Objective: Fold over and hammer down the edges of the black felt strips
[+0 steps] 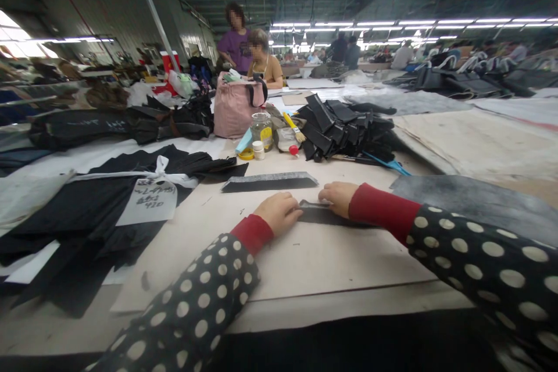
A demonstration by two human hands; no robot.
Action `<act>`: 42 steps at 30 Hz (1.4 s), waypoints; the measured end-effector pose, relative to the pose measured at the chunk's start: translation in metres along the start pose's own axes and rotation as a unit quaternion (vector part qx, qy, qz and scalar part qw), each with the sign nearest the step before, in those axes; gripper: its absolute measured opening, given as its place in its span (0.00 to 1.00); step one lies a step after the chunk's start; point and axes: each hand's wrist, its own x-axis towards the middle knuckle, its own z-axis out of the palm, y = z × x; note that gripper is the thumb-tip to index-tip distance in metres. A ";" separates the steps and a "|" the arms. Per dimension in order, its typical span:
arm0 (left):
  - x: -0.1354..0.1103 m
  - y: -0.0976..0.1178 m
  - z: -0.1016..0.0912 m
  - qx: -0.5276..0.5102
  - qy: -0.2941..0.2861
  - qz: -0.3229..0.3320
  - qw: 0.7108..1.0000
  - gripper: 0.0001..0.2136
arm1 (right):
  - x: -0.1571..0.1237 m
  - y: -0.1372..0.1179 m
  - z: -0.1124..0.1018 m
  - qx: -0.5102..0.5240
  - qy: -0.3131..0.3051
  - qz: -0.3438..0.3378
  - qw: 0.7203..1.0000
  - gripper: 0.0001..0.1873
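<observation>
Lying under right fingers (328,192): dark strip (329,217), left fingers (291,206) at left end.

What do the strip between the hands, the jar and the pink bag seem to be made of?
Strip: probably fabric or synthetic leather, dark and matt, with a paler, fuzzy-looking upper edge; the blur leaves it open.
Jar: glass, or perhaps clear plastic, smooth and see-through.
Pink bag: most likely soft cloth with a dull finish, as its sides sag and crease.
</observation>
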 end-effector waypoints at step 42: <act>0.010 -0.009 0.000 0.066 -0.052 0.066 0.994 0.08 | 0.004 -0.027 0.036 0.016 0.167 -0.024 0.985 0.12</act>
